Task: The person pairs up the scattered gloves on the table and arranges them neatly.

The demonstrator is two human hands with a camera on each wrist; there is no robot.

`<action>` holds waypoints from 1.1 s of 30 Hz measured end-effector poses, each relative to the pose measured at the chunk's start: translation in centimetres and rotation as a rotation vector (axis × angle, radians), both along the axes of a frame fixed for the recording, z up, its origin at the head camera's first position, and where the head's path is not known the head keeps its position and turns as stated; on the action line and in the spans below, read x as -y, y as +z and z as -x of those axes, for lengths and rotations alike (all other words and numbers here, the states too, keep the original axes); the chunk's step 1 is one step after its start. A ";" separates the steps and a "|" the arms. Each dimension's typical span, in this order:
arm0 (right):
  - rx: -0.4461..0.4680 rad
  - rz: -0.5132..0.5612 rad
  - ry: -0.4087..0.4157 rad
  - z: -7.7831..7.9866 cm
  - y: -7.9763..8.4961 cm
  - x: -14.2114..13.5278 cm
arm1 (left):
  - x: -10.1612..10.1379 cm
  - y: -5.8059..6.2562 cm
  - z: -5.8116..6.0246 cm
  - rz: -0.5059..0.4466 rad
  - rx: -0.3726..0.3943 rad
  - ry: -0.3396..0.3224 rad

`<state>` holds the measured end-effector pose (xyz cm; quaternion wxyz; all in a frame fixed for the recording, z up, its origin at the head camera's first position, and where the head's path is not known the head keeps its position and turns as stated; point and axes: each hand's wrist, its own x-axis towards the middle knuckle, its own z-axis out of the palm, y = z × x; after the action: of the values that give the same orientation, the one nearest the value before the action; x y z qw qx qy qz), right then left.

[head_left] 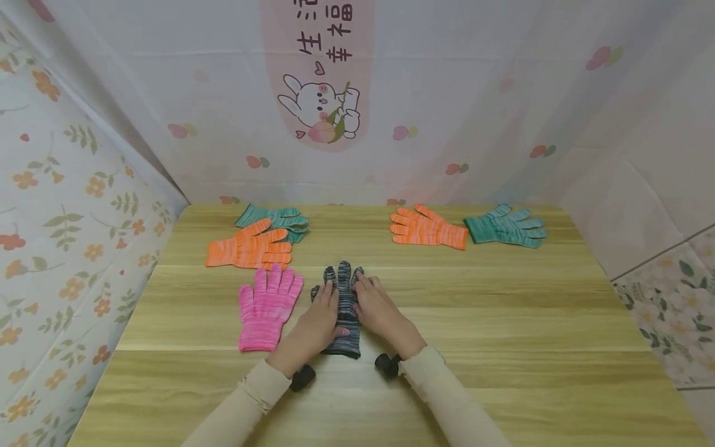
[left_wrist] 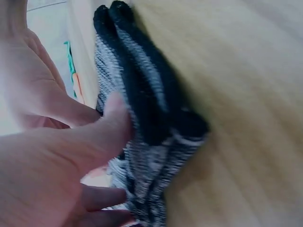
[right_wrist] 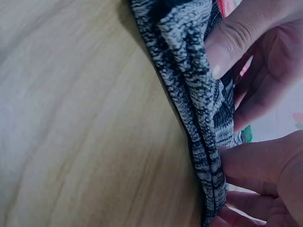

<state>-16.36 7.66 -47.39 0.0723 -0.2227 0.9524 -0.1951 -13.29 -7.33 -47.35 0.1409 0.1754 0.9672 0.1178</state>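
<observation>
A dark grey-and-black knit glove lies on the wooden table, fingers pointing away from me and its black-edged cuff toward me. My left hand rests along its left side, fingers extended toward the glove's fingers. In the left wrist view, the left thumb lies against the knit near the folded black cuff edge. My right hand touches the right side of the glove, fingertips near its rightmost finger. Fingers of the right hand meet the glove's edge low in the right wrist view.
A pink glove lies flat left of the grey one. Behind it, an orange glove overlaps a green glove. At the back right, another orange glove lies next to another green glove. A printed curtain hangs behind the table.
</observation>
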 end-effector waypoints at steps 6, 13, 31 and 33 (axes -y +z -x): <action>0.083 0.057 -0.035 0.6 0.8 0.0 | 0.6 -0.1 -1.1 -0.058 -0.104 0.034; 0.082 0.121 -0.156 2.7 2.2 2.0 | 0.9 0.3 -3.4 0.023 -0.212 0.058; 0.190 0.185 -0.186 5.8 1.5 5.0 | 1.2 -1.5 -4.3 -0.034 -0.205 0.091; 0.178 0.165 -0.189 5.9 1.0 5.0 | 1.2 -1.6 -4.1 -0.023 -0.199 0.091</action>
<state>-22.23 2.69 -46.43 0.1191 -0.1191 0.9397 -0.2975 -9.14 -8.58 -48.94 0.0364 0.1437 0.9820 0.1172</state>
